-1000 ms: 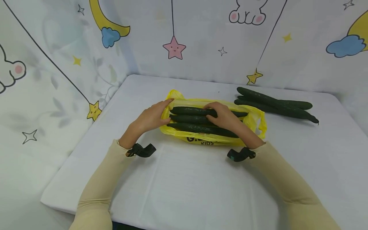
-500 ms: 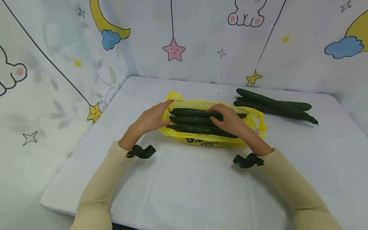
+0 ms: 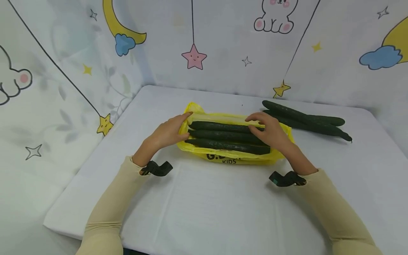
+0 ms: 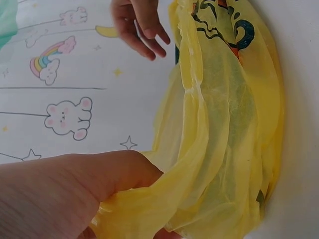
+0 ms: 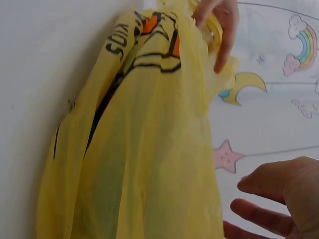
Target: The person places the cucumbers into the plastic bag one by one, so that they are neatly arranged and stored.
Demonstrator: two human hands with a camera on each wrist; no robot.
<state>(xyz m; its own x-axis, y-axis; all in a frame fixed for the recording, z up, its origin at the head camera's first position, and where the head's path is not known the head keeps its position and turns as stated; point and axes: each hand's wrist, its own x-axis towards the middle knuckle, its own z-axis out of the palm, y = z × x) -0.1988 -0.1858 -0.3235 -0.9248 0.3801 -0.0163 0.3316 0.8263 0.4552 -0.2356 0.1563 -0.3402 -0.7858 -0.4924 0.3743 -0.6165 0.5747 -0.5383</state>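
Observation:
On the table lies a yellow plastic bag [image 3: 236,159] with its mouth spread upward. Three dark green cucumbers [image 3: 227,135] lie side by side in it. My left hand [image 3: 165,131] holds the bag's left end; in the left wrist view its thumb [image 4: 124,167] presses over the yellow film [image 4: 194,164]. Over the bag's right part hovers my right hand [image 3: 271,131], fingers parted and nothing between them. It overlaps the right ends of the cucumbers in the head view. In the right wrist view, its fingers [image 5: 264,216] stand beside the bag wall [image 5: 164,149].
Behind the bag to the right, three more cucumbers [image 3: 306,118] lie crossed on the white-covered table [image 3: 207,205]. A patterned white wall covering [image 3: 223,78] rises at the table's back edge. Each wrist carries a black strap mount [image 3: 157,168].
My right hand has let go of the cucumbers in the bag and moved right, lifting off them. The left hand stays at the bag's left end.

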